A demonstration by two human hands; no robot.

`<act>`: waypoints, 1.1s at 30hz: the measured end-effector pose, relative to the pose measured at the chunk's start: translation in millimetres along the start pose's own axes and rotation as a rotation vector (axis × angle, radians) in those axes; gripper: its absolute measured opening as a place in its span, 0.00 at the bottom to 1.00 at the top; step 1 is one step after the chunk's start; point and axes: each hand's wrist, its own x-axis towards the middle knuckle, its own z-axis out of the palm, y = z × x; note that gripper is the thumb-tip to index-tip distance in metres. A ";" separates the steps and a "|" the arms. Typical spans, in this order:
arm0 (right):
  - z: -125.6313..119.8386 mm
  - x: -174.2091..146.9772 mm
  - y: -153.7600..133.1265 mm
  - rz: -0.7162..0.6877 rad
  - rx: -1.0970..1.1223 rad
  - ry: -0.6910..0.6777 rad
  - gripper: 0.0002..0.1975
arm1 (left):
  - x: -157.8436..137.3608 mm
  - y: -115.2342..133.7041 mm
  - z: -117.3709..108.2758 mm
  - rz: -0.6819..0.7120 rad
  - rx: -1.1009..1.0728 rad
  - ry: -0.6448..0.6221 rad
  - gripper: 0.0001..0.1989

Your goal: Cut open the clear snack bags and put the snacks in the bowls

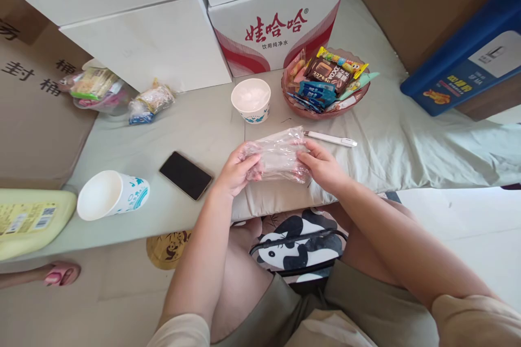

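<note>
Between my two hands is a crinkled clear plastic bag [280,154], stretched out just above the cloth-covered surface. My left hand [238,169] pinches its left end, thumb on top. On the other end, my right hand [321,167] has its thumb and fingers closed. Whether anything lies inside the bag I cannot make out. Just beyond my right fingers lies a white utility knife [331,139]. Behind the bag stands a paper cup [255,117] with a blue print and whitish, clear-looking contents. A black phone [185,174] rests to the left of my left hand.
A pink bowl [288,98] of packaged snacks stands at the back. Leftward are a tipped paper cup [136,195], a yellow bottle [32,222] and wrapped snacks [148,103]. White boxes [277,27] line the back; a blue container [459,59] leans right. Another person's foot [61,274] shows lower left.
</note>
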 end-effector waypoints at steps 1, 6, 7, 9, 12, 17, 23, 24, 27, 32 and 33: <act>0.1 -0.5 -1.9 0.005 0.055 -0.012 0.16 | -1.2 2.7 -1.0 0.025 -0.043 -0.008 0.18; -3.8 -1.3 -7.2 0.003 0.194 -0.069 0.14 | -2.6 10.7 -4.4 0.047 -0.166 -0.135 0.15; -5.0 -0.7 -6.8 -0.004 0.154 -0.056 0.16 | -2.0 10.1 -4.5 0.040 -0.155 -0.143 0.17; -6.6 0.8 -5.1 -0.014 -0.014 -0.006 0.21 | -0.2 6.6 -4.4 0.049 -0.064 -0.127 0.18; -7.1 1.7 -2.8 -0.036 -0.283 0.021 0.21 | 3.2 -1.3 -4.3 0.110 0.146 -0.063 0.11; -8.7 2.0 -0.1 -0.101 -0.369 0.124 0.19 | 15.5 -9.8 -11.5 0.279 0.216 0.141 0.19; -10.5 1.9 0.1 -0.322 -0.429 0.361 0.10 | 20.8 -16.6 -9.9 0.478 0.300 0.356 0.09; -9.3 0.8 0.0 -0.361 -0.460 0.327 0.07 | 19.3 -18.7 -5.2 0.466 0.308 0.283 0.09; -2.9 -3.4 1.1 -0.422 -0.449 0.117 0.07 | 14.4 -25.3 12.3 0.441 0.301 0.028 0.20; 5.9 -6.2 4.5 -0.330 -0.354 -0.110 0.09 | 12.1 -27.1 29.5 0.383 0.342 -0.178 0.24; 6.3 -5.6 5.2 -0.313 -0.330 -0.101 0.10 | 12.1 -25.7 30.1 0.377 0.347 -0.179 0.24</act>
